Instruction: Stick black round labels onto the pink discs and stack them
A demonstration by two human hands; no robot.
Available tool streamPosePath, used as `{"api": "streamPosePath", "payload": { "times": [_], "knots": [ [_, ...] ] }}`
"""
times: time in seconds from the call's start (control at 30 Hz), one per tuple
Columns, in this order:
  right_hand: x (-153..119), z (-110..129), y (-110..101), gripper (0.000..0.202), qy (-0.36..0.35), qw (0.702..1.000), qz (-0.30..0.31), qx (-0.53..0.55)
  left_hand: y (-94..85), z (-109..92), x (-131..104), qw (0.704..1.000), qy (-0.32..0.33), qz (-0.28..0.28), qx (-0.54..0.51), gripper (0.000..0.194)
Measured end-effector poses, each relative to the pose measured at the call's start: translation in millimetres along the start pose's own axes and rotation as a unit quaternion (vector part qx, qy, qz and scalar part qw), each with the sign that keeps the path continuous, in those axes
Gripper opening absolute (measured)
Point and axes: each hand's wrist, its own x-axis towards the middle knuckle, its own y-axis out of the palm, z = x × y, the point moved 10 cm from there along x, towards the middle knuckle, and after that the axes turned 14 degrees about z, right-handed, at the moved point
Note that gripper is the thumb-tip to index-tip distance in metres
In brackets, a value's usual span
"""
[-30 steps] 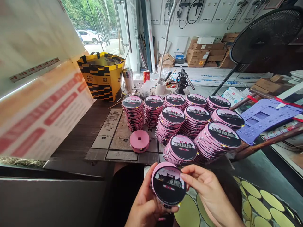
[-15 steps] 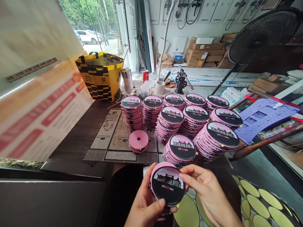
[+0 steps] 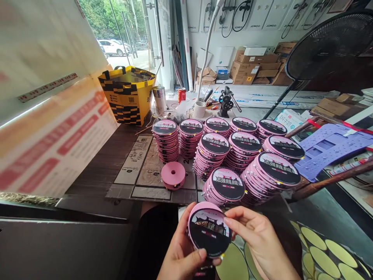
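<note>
My left hand (image 3: pixel 186 247) is closed around a pink foam line spool (image 3: pixel 203 206), its thumb pressing on the front. A round black-and-pink sticker (image 3: pixel 209 235) with white lettering covers the spool's face, and pink rim shows along the top. At the sticker's upper right edge, my right hand (image 3: pixel 253 229) pinches with thumb and forefinger. Whether the sticker lies fully flat is unclear. Just beyond my hands, a bare pink spool (image 3: pixel 173 175) with a centre hole lies on the table. To its right and behind stand several stacks of labelled spools (image 3: pixel 225 186).
Round yellow-green sticker backings (image 3: pixel 314 238) lie low at right; others show under my hands. A purple plastic piece (image 3: pixel 329 149) and a black fan (image 3: pixel 326 46) stand right. A yellow-black bag (image 3: pixel 131 97) sits at the table's back left. A hanging printed sheet (image 3: pixel 67 136) fills the left.
The whole view has shifted slightly, so things sit a little further right. Both hands keep nearly the same hold on the spool and sticker.
</note>
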Motion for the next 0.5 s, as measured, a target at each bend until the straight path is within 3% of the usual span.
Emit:
{"api": "streamPosePath", "payload": {
  "times": [0.37, 0.5],
  "knots": [
    [3, 2, -4, 0.025, -0.025, 0.998, -0.010, -0.053, 6.9, -5, 1, 0.998, 0.051, 0.026, 0.007, 0.064],
    [2, -1, 0, 0.023, -0.038, 0.995, 0.003, -0.097, 6.4, -20, 0, 0.988, 0.127, 0.012, 0.082, 0.061]
  ]
}}
